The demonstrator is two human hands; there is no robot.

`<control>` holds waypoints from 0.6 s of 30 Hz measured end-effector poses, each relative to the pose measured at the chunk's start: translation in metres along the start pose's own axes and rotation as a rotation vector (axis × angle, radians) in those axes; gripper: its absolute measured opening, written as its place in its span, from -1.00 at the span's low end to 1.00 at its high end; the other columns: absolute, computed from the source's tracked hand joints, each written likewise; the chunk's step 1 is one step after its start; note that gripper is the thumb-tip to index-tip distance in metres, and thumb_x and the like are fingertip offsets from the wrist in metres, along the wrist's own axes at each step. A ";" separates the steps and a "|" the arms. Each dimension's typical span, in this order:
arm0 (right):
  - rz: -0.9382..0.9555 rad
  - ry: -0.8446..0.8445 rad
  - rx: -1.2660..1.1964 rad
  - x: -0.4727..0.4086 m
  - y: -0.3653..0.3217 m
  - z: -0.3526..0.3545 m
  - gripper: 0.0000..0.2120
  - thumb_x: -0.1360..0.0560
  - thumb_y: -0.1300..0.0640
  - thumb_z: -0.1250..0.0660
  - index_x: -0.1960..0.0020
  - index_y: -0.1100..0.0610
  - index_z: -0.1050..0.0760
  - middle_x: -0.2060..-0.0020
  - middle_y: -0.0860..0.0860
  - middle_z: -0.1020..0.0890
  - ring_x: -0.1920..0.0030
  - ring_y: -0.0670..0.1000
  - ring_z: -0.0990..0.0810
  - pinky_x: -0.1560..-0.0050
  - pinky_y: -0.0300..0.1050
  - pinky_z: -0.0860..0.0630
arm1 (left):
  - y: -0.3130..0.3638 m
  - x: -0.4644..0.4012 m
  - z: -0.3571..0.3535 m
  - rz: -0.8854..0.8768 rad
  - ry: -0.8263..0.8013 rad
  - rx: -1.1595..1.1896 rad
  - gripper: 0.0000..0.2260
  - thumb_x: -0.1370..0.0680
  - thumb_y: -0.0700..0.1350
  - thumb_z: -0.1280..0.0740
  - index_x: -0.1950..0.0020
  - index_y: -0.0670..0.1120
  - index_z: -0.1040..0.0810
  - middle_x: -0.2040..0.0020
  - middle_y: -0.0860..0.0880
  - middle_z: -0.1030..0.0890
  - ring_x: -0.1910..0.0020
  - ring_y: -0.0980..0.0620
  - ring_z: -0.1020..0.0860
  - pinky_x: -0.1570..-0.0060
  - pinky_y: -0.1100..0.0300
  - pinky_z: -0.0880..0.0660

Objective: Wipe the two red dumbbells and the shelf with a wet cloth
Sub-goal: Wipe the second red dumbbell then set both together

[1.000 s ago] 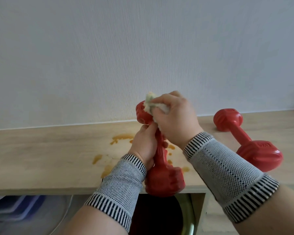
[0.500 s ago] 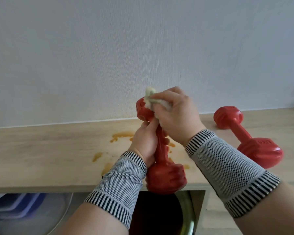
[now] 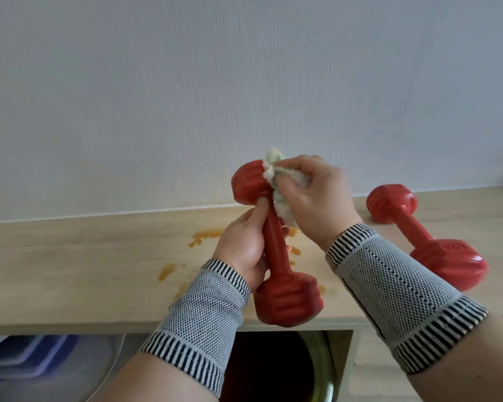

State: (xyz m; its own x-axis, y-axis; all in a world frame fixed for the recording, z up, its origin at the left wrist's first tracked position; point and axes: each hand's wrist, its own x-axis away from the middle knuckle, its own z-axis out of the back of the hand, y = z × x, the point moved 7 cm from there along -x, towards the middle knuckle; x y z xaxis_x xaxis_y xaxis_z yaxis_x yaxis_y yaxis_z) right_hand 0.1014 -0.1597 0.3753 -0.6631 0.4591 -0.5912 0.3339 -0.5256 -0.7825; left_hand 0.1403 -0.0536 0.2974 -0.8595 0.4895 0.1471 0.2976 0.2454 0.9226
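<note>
Head view: my left hand (image 3: 244, 242) grips the dumbbell (image 3: 276, 245) by its bar, upright above the shelf (image 3: 84, 271), so my right hand (image 3: 314, 195), fingers bunched on the cloth (image 3: 276, 175), can rub the top head. Second dumbbell (image 3: 424, 236) lies right.

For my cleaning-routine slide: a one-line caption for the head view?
Left hand holds a red dumbbell while right hand wipes it with a cloth above the stained shelf.

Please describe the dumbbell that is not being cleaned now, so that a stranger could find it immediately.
Look along the wooden shelf under the white wall, to its right end. There a red dumbbell lies on its side on the wood, with no hand on it. The other dumbbell is held in the air and rubbed with a cloth.
</note>
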 end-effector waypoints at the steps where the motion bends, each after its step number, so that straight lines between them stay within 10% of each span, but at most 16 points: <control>1: 0.008 -0.003 0.001 0.001 -0.001 -0.001 -0.95 -0.43 0.15 -0.41 0.12 0.02 -0.60 0.15 0.02 -0.61 0.10 0.00 -0.61 0.01 0.00 -0.56 | -0.001 0.001 -0.001 0.010 -0.007 0.007 -0.71 -0.60 0.09 -0.25 -0.03 -0.11 -0.60 0.22 -0.06 -0.62 0.24 0.02 -0.58 0.37 0.16 -0.52; 7: -0.534 0.007 -0.356 0.009 0.049 0.000 -0.78 -0.47 0.08 -0.29 0.24 0.21 -0.55 0.32 0.17 -0.59 0.27 0.16 -0.60 0.18 0.35 -0.56 | 0.002 0.004 -0.005 -0.002 -0.061 0.003 -0.67 -0.62 0.06 -0.21 -0.10 -0.16 -0.60 0.21 -0.09 -0.62 0.32 0.01 -0.57 0.35 0.16 -0.51; 14: 0.044 0.013 0.115 0.005 -0.012 -0.005 -0.94 -0.43 0.15 -0.39 0.10 0.07 -0.59 0.15 -0.01 -0.56 0.14 0.01 -0.58 0.09 -0.07 -0.52 | 0.001 0.000 0.000 0.056 0.031 0.015 -0.67 -0.61 0.08 -0.22 0.22 -0.10 -0.54 0.43 -0.04 -0.53 0.49 0.04 -0.47 0.44 0.22 -0.39; 18: -0.097 0.082 -0.058 0.005 0.004 -0.003 -0.94 -0.43 0.12 -0.38 0.21 0.01 -0.53 0.27 -0.01 -0.61 0.23 -0.02 -0.60 0.13 -0.01 -0.57 | -0.004 0.003 -0.004 0.076 0.018 0.012 -0.68 -0.60 0.06 -0.22 0.24 -0.11 -0.53 0.44 -0.03 -0.50 0.51 0.05 -0.46 0.48 0.24 -0.38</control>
State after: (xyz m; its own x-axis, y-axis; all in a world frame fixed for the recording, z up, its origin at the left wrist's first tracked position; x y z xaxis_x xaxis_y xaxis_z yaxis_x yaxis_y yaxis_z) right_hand 0.1017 -0.1573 0.3690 -0.6380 0.5638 -0.5245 0.3110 -0.4344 -0.8453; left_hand 0.1348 -0.0567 0.2954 -0.8412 0.4924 0.2233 0.3675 0.2177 0.9042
